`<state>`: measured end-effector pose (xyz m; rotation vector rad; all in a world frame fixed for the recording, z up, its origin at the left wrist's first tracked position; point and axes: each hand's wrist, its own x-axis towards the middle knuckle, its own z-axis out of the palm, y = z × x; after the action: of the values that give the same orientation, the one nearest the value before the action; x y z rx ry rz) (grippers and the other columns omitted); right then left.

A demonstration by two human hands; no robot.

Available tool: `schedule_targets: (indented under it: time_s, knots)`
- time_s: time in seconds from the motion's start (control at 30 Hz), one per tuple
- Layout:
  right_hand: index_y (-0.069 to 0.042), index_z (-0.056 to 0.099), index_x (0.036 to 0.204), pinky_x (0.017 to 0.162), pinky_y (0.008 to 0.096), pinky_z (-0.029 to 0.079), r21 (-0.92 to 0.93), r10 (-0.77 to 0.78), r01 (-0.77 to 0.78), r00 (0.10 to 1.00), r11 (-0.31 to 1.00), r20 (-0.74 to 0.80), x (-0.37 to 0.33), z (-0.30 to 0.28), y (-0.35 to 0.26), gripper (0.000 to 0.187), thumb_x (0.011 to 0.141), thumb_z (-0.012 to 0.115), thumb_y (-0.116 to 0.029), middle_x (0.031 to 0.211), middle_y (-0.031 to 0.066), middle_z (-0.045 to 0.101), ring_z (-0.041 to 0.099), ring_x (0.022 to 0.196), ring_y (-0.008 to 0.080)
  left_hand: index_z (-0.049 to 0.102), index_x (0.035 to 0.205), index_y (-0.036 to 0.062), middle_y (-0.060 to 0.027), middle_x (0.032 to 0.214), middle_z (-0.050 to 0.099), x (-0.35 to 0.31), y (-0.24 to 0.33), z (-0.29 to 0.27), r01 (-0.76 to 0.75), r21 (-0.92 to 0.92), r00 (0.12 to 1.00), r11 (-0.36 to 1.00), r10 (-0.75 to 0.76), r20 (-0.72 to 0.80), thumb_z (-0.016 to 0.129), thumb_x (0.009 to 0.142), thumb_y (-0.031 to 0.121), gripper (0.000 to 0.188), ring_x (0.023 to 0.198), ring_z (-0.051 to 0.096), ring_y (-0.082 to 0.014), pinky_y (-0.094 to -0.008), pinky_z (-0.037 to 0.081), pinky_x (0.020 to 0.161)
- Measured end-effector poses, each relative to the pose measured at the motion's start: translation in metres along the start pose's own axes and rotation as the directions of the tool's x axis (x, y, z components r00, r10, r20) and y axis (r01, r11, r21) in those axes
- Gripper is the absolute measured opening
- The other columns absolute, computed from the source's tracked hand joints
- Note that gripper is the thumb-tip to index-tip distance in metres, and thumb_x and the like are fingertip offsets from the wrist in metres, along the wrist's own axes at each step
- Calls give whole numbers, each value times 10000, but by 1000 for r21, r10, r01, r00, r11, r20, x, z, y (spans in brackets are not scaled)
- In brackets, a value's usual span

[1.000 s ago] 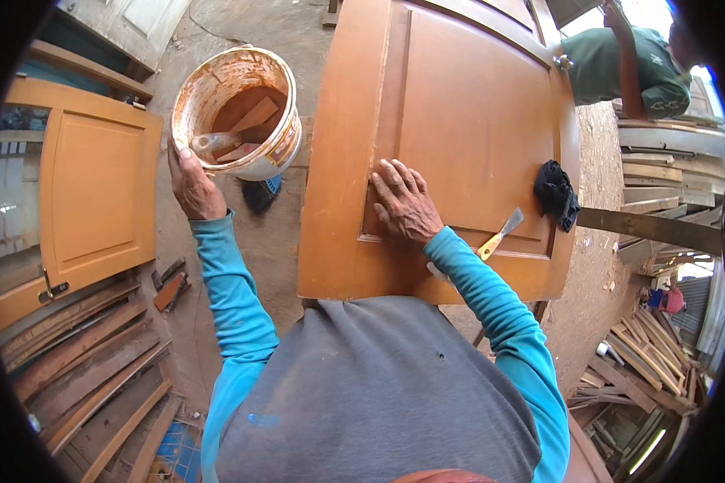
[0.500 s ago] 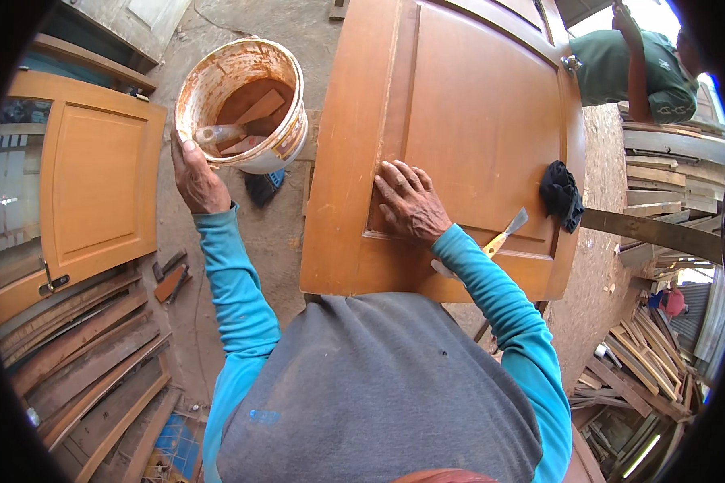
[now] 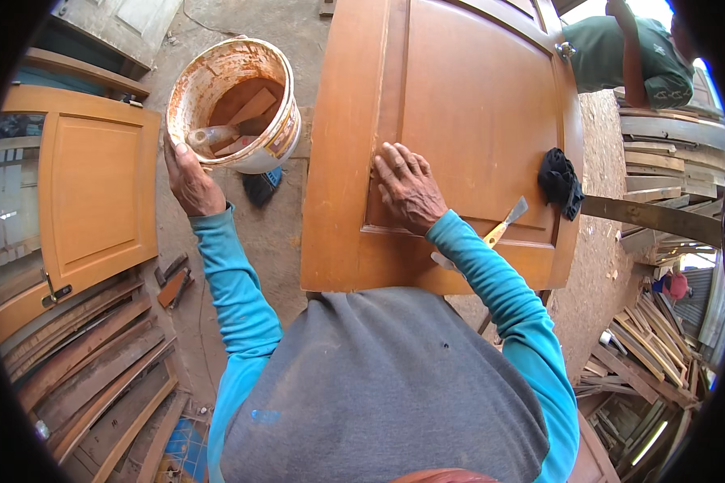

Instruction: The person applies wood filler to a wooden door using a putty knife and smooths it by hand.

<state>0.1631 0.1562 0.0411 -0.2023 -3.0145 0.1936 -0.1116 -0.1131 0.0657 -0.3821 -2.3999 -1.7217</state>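
A white bucket (image 3: 209, 84), smeared reddish-brown inside, is at the front left. My left hand (image 3: 193, 183) grips its near rim, thumb over the edge. Inside lie a flat wooden strip (image 3: 254, 106) and a tool with a worn, pale handle (image 3: 209, 137). My right hand (image 3: 409, 187) rests on the brown panelled wooden door (image 3: 483, 121), fingers outstretched near the panel's left edge, holding nothing. Close to my right forearm, a putty knife with a yellow handle (image 3: 498, 233) lies on the door. A crumpled black cloth (image 3: 560, 183) sits at the door's right edge.
Another person in a dark green shirt (image 3: 620, 60) stands beyond the door on the right. Stacked planks (image 3: 660, 161) line the right side. A brush with blue and dark bristles (image 3: 262, 187) is below the bucket. Another door (image 3: 101, 169) stands at left, above leaning boards (image 3: 80, 354).
The whole view has shifted slightly. My left hand stays on the bucket rim, and my right hand stays on the door in nearly the same place.
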Motion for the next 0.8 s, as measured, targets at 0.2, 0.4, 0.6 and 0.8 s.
schedule_targets:
  time_s: [0.2,0.4,0.6,0.8]
  knots:
    - [-20,575,1458,1204,521,356,6,-47,47,999,999,-6,-9,2,0,581,928,676,-237,1578,176,480,447,1475,346,534,1471,-60,-246,1441,597,-1,3,4,18,-58,1000,998,-18,-10,372,1121,402,602,1283,608,-373,-441,472,1087]
    - [-29,587,1439,1210,521,357,29,-56,56,998,998,-29,-14,4,0,565,912,679,-212,1550,185,505,464,1459,365,530,1478,-55,-250,1443,594,-1,4,5,11,-105,1000,994,-13,-20,375,1120,405,604,1283,606,-378,-439,470,1092]
    - [-53,567,1474,1197,506,366,90,-87,87,996,992,-8,-20,5,0,593,910,708,-169,1572,190,487,448,1476,363,532,1471,-66,-256,1441,595,-1,7,5,24,-96,1000,995,-26,-14,372,1120,412,614,1290,601,-382,-439,460,1104]
    - [-104,613,1441,1190,492,379,83,-115,114,993,990,7,-16,0,7,544,914,724,-182,1569,181,495,461,1464,358,533,1471,-64,-259,1444,594,-1,4,4,33,-87,999,996,-35,-14,358,1124,397,603,1293,599,-387,-445,457,1105]
